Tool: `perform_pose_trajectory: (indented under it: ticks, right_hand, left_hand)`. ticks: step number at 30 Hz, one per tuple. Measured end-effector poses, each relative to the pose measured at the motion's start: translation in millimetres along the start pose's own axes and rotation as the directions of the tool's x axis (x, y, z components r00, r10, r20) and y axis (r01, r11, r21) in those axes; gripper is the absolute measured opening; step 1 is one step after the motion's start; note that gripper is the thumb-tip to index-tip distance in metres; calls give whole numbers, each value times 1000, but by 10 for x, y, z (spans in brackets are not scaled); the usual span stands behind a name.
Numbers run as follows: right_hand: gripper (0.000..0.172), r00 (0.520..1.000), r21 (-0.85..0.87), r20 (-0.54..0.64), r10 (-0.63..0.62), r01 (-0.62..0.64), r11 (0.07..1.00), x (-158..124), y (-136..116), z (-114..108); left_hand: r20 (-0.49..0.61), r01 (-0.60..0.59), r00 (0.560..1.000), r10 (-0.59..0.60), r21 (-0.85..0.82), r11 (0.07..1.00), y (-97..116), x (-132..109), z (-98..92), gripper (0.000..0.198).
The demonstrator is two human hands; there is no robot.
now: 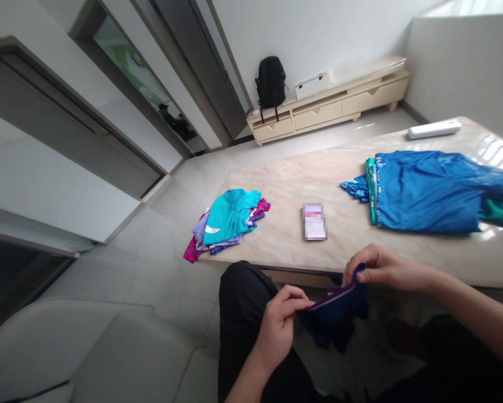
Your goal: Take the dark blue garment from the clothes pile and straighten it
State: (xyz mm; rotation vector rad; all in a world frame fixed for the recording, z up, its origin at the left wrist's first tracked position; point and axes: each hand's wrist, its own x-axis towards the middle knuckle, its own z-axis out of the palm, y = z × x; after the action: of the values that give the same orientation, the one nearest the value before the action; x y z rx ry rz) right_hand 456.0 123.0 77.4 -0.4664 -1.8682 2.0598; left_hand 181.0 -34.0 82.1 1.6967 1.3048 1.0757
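Observation:
A dark blue piece of clothing [338, 319] with a purple and white striped band hangs between my hands, just off the table's front edge. My left hand [283, 319] pinches one end of the band. Closed on the other end is my right hand [375, 267], a little higher. The garment's lower part droops over my lap in shadow. On the table's left corner lies a loose pile of clothes with a turquoise garment [232, 215] on top. A bigger stack to the right is topped by a blue garment [430, 190].
A phone-like object [314, 221], its face pixelated, lies mid-table [285, 184]. A white oblong case [434, 130] is at the far right. Beyond stands a low cabinet [318, 115] bearing a black backpack [271, 83] and a white box [311, 85]. A pale sofa [129, 352] is at lower left.

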Motion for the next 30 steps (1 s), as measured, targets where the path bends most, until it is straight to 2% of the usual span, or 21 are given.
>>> perform_pose_trajectory:
  ticks: [3,5,10,13,15,17,19,21,23,25,27,28,30]
  right_hand:
    - [31,980,29,186,70,-77,997,-38,-113,27]
    - [30,964,53,253,80,-97,994,-42,-159,72]
    - [30,945,214,313,98,-171,962,-11,-153,191]
    - [30,948,280,309,72,-163,946,20,-110,259]
    - [30,969,307,243,42,-118,945,50,-64,294]
    - [29,995,287,101,0,-29,957,87,1,316]
    - [29,996,186,-65,-62,73,980,131,77,328]
    - [29,968,44,-187,-166,177,983,177,151,346]
    - [25,933,-55,-239,-270,264,963,219,214,382]
    - [19,904,-88,-266,-335,323,942,250,271,435]
    - [14,892,-63,-292,-344,341,938,271,329,488]
    - [12,890,-40,-306,-338,342,939,280,359,509]
    - [14,891,16,-331,-310,334,942,295,423,534]
  left_hand:
    - [183,-160,972,148,50,986,124,90,-171,40]
    - [252,-185,952,176,11,983,195,154,-182,40]
    - [284,55,959,-6,-165,985,297,357,-2,49]
    - [231,89,972,-30,-251,964,244,473,151,52]
    - [191,83,981,-24,-304,949,159,531,250,53]
    - [118,74,993,-29,-400,913,55,568,337,55]
    - [35,58,998,-47,-515,855,-42,582,405,57]
    - [-7,42,998,-58,-589,807,-114,580,448,58]
    - [-12,39,998,-59,-612,790,-159,569,477,55]
    - [-24,45,997,-77,-625,779,-186,556,507,45]
    - [-48,73,989,-140,-668,741,-203,545,548,29]
    - [-59,92,981,-184,-698,710,-209,542,572,37]
    - [-64,130,963,-264,-746,653,-217,539,623,71]
